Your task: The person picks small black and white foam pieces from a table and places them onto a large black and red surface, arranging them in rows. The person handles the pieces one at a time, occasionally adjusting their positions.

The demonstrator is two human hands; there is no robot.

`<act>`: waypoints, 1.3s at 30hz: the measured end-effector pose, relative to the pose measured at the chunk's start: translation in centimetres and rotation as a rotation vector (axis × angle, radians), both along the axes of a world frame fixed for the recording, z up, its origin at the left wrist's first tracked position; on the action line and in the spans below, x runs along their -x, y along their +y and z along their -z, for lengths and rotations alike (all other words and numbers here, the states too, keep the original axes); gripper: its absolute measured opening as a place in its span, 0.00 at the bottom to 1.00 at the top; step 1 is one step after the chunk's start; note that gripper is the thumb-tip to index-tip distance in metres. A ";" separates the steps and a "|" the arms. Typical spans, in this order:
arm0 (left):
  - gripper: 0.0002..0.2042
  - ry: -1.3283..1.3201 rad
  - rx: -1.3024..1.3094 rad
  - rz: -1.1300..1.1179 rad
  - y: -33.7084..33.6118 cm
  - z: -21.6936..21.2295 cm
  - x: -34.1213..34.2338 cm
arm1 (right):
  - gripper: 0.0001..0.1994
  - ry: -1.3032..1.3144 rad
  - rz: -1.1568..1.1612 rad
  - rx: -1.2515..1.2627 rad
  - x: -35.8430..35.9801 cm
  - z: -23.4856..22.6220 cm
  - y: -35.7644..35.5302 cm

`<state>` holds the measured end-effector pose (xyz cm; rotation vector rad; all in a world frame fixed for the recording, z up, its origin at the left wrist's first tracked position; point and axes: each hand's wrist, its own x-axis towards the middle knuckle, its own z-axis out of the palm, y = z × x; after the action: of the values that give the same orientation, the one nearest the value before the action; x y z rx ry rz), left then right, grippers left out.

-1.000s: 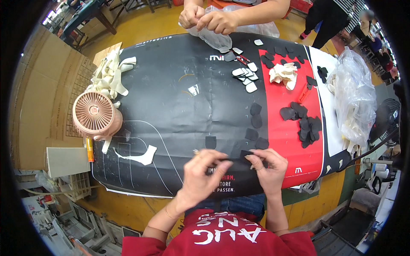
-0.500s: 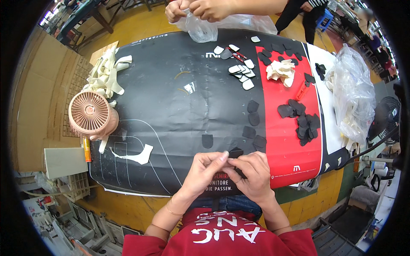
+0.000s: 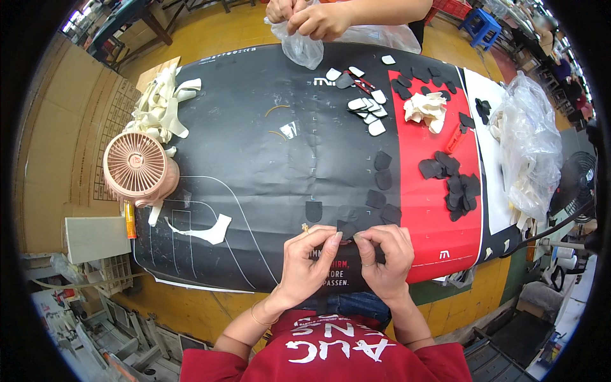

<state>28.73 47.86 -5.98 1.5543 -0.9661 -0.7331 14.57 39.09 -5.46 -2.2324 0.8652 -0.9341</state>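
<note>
The left hand [image 3: 307,262] pinches a small black piece [image 3: 347,228] above the black-and-red mat [image 3: 254,153], its white and red print partly covered. The right hand's [image 3: 388,260] fingertips sit beside it — grip unclear. White lettering crosses the red shirt [image 3: 326,349].

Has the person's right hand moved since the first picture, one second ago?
Yes, slightly leftward: judged against the red panel, the right hand now overlaps that panel less than it did then.
</note>
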 end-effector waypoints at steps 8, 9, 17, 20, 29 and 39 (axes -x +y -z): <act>0.05 -0.087 -0.004 0.042 0.3 -0.8 -1.0 | 0.09 -0.151 0.052 -0.283 -1.5 0.1 0.6; 0.04 -0.145 0.010 0.036 0.4 -0.8 -1.2 | 0.11 -0.132 0.026 -0.192 -1.3 -0.1 0.3; 0.06 -0.428 0.198 0.020 1.1 0.2 -0.8 | 0.18 -0.052 -0.157 -0.056 -0.4 -1.3 0.0; 0.08 -0.425 0.208 0.032 1.4 0.1 -0.6 | 0.16 -0.192 -0.117 -0.307 -0.4 -1.5 0.4; 0.12 -0.222 0.149 0.095 1.7 -1.4 -2.0 | 0.08 -0.065 -0.337 -0.158 0.5 -2.0 -1.5; 0.17 -0.662 0.373 -0.166 1.0 -0.2 0.1 | 0.06 -0.238 -0.108 -0.525 -0.2 -1.9 0.9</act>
<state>28.60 48.88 -5.78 1.5334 -1.3395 0.1057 14.81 40.03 -3.52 -1.6655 0.7651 -0.7910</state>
